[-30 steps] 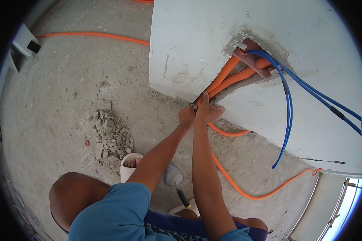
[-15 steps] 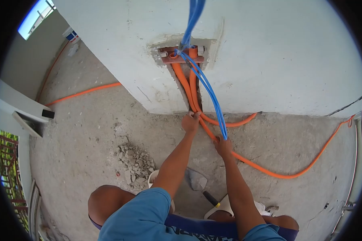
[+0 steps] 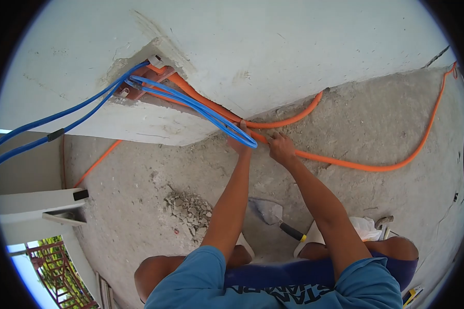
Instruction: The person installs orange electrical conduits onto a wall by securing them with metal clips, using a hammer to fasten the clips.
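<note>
Orange conduit (image 3: 368, 167) runs from the wall recess down to the floor and off to the right. My left hand (image 3: 238, 139) is closed around it at the foot of the wall, partly behind the blue wire loop. Just to the right, my right hand (image 3: 282, 147) grips the same conduit. A second orange conduit (image 3: 294, 122) curves along the wall base to a free end. Blue wires (image 3: 203, 109) come out of the reddish box (image 3: 131, 91) in the recess; a loop hangs over my left hand and longer strands stretch left.
A trowel (image 3: 269, 211) lies on the floor between my feet, beside a heap of rubble (image 3: 189, 208). A white plastic bag (image 3: 366, 228) is near my right knee. The wall corner (image 3: 183, 144) juts out at left.
The view has turned and shifted, so the recess appears further left and tilted. My right hand is closer to my left hand along the conduit.
</note>
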`<state>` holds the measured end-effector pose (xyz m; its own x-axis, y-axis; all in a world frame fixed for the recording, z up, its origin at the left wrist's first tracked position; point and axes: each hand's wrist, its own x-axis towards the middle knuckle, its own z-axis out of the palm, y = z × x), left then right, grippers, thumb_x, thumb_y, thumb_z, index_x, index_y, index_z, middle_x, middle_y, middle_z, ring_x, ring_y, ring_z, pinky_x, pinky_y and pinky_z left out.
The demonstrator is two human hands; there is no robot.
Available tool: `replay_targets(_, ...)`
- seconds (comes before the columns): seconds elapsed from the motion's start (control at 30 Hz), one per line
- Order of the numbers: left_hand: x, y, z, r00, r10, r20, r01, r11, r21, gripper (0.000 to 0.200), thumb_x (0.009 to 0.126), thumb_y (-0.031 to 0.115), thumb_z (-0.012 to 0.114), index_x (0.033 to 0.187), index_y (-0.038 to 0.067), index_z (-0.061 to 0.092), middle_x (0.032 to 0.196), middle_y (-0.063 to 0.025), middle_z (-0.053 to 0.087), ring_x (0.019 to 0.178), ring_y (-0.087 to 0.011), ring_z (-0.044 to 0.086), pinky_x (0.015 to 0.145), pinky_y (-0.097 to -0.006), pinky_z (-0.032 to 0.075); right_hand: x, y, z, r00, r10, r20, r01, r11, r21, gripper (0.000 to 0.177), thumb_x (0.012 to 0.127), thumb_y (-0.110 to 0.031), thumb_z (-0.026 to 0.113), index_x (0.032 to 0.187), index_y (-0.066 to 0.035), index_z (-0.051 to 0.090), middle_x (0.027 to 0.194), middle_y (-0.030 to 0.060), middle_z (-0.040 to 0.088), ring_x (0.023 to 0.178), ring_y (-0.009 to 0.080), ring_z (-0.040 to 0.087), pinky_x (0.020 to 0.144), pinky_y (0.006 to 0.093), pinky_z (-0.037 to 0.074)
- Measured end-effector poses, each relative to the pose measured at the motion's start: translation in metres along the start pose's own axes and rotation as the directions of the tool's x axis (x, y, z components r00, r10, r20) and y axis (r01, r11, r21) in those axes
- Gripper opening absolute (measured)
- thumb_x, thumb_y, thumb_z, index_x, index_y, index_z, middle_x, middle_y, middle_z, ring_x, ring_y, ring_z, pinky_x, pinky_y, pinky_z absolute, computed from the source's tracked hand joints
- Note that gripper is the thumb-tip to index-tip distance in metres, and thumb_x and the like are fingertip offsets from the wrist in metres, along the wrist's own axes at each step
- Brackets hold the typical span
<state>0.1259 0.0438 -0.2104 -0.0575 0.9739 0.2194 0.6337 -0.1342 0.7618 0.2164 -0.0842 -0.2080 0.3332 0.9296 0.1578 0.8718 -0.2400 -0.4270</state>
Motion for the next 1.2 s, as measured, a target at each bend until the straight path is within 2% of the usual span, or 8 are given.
replay_targets(0.1,0.006,0.009,-0.013,0.988,-0.065,0.143,0.081,0.990,-0.112,0.030,0.083,0.029,0.073,0.089,0.000,0.066,0.081,-0.0108,0.069,0.075,-0.0267,0.066,0.069,-0.0385,0.051,-0.004,0.000,0.006,0.992,-0.031,-0.124,0.033,0.999,0.013,0.025,0.073,-0.003,0.063,0.097,-0.007,0.069,0.096,0.0145,0.063,0.093,0.0315,0.062,0.083,0.0388,0.052)
replay_targets(0.3,0.016,0.016,-0.020,0.961,-0.181,0.210,0.185,0.983,0.001,0.032,0.081,0.031,0.075,0.088,0.002,0.067,0.080,-0.0109,0.069,0.073,-0.0263,0.066,0.067,-0.0380,0.051,-0.003,0.008,-0.002,0.998,-0.061,-0.016,0.063,0.993,0.100,0.026,0.076,-0.012,0.068,0.102,-0.008,0.069,0.099,0.0089,0.063,0.091,0.0287,0.061,0.079,0.0389,0.052)
replay_targets(0.4,0.014,0.016,-0.014,0.965,-0.220,0.146,0.216,0.976,0.042,0.031,0.080,0.032,0.075,0.086,0.002,0.068,0.079,-0.0104,0.069,0.071,-0.0262,0.066,0.066,-0.0380,0.051,0.023,0.008,-0.010,0.947,0.023,-0.321,0.038,0.982,0.184,0.021,0.078,-0.017,0.070,0.096,-0.007,0.070,0.096,0.0105,0.063,0.094,0.0292,0.059,0.083,0.0403,0.049)
replay_targets(0.6,0.013,0.010,-0.011,0.957,-0.249,0.149,0.252,0.968,-0.004,0.031,0.078,0.032,0.076,0.084,0.002,0.069,0.080,-0.0108,0.070,0.072,-0.0264,0.066,0.067,-0.0381,0.051,0.056,0.000,-0.002,0.994,0.000,-0.106,-0.007,0.998,-0.064,0.017,0.078,-0.022,0.068,0.086,-0.007,0.070,0.095,0.0088,0.064,0.095,0.0263,0.058,0.087,0.0398,0.043)
replay_targets(0.8,0.015,0.023,0.007,0.911,-0.412,0.004,0.412,0.911,0.011,0.028,0.077,0.029,0.075,0.078,0.003,0.065,0.076,-0.0111,0.068,0.070,-0.0282,0.066,0.065,-0.0417,0.050,0.074,-0.008,0.025,0.994,-0.004,-0.112,-0.010,0.992,-0.125,0.013,0.077,-0.017,0.064,0.080,-0.005,0.069,0.093,0.0118,0.064,0.095,0.0276,0.061,0.088,0.0410,0.043)
replay_targets(1.0,0.012,0.020,0.013,0.914,-0.406,-0.016,0.406,0.914,-0.009,0.026,0.079,0.025,0.074,0.077,0.001,0.064,0.076,-0.0132,0.069,0.070,-0.0293,0.067,0.064,-0.0413,0.052,0.076,-0.014,0.014,0.992,0.044,-0.122,-0.029,0.992,0.122,0.014,0.081,-0.014,0.063,0.081,-0.001,0.067,0.097,0.0154,0.064,0.093,0.0304,0.062,0.083,0.0418,0.050)
replay_targets(1.1,0.012,0.018,0.012,0.917,-0.398,0.005,0.396,0.912,-0.109,0.027,0.080,0.025,0.075,0.078,0.001,0.064,0.075,-0.0127,0.068,0.068,-0.0281,0.066,0.064,-0.0397,0.052,0.043,-0.026,-0.016,0.985,0.172,0.015,-0.173,0.981,0.089,0.016,0.081,-0.016,0.066,0.087,-0.001,0.068,0.096,0.0149,0.063,0.093,0.0310,0.062,0.080,0.0408,0.052)
replay_targets(1.2,0.015,0.018,0.004,0.903,-0.419,0.093,0.429,0.894,-0.133,0.026,0.081,0.024,0.075,0.078,0.000,0.064,0.074,-0.0122,0.068,0.068,-0.0258,0.066,0.063,-0.0378,0.051,0.003,-0.018,-0.013,0.995,0.101,-0.022,-0.099,0.992,0.080,0.019,0.080,-0.018,0.068,0.093,-0.003,0.068,0.095,0.0126,0.062,0.093,0.0313,0.062,0.080,0.0411,0.053)
